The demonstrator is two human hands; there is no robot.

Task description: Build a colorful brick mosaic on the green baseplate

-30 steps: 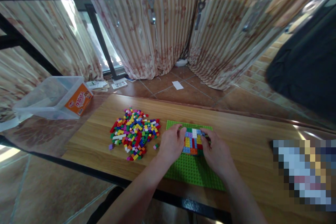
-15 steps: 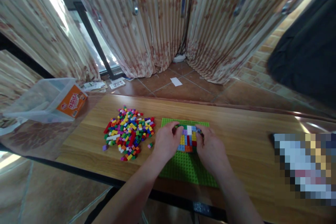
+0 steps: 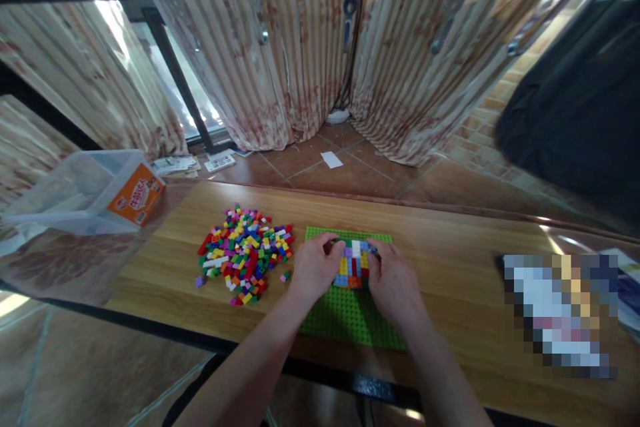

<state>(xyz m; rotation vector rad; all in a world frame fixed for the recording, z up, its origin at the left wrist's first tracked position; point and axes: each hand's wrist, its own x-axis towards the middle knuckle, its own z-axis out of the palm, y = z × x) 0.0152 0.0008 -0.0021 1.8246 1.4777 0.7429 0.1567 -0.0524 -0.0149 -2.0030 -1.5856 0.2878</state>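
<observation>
A block of joined toy bricks (image 3: pixel 354 265), with white, blue, yellow, red and orange pieces on top, is on the green studded baseplate (image 3: pixel 350 320). My left hand (image 3: pixel 316 265) grips its left side, thumb and fingers curled at the upper left corner. Against the right side, my right hand (image 3: pixel 395 280) is closed with its fingertips at the upper right edge. The fingers partly hide the block's sides, and I cannot tell whether it is fixed to the baseplate. To the left of my left hand lies a heap of loose bricks (image 3: pixel 245 250).
All this is on a long wooden table (image 3: pixel 165 273). A clear plastic bin (image 3: pixel 80 187) with an orange label stands beyond its left end. A blurred-out flat item (image 3: pixel 560 313) lies at the right. Striped curtains (image 3: pixel 300 73) hang behind, and a dark cloth-like shape (image 3: pixel 575 107) is at upper right.
The view has shifted slightly, so the table items at the right appear further left. Both hands keep their hold on the brick block, with little visible change.
</observation>
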